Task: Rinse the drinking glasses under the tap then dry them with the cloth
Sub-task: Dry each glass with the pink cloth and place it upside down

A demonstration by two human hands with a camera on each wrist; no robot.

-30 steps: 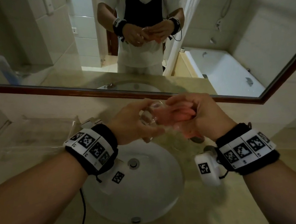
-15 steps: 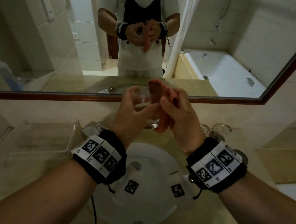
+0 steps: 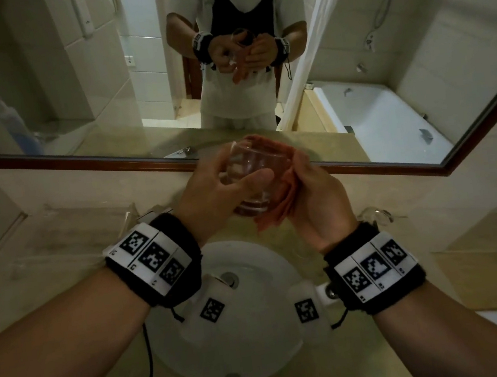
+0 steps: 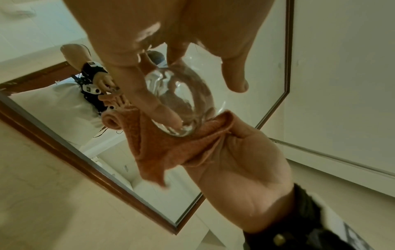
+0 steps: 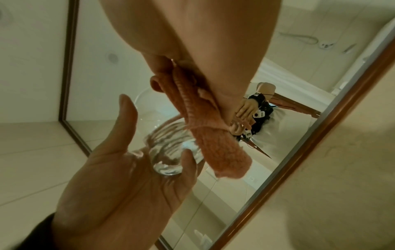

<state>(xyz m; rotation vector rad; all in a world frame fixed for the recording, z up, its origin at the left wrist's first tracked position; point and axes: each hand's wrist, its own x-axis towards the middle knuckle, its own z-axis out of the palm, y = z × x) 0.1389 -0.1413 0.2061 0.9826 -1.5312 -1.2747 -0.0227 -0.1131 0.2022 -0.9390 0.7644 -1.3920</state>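
Head view: above the white sink [image 3: 254, 339], the left hand [image 3: 210, 199] wraps thumb and fingers round a clear drinking glass [image 3: 251, 172]. The glass stands roughly upright, tipped a little, with its long axis running from the base nearest the sink up to the rim. The right hand [image 3: 315, 198] presses a bunched orange cloth [image 3: 286, 196] against the side of the glass facing away from the left hand. A second glass [image 3: 377, 217] lies on the surface to the right of the sink.

Left wrist view: the left hand's fingers [image 4: 158, 108] curl round the glass, and the cloth cups its base.

Right wrist view: the right hand [image 5: 203, 50] pinches the cloth, which hangs down against the glass wall. Drying probably turns on rotating the glass about that axis against the cloth.
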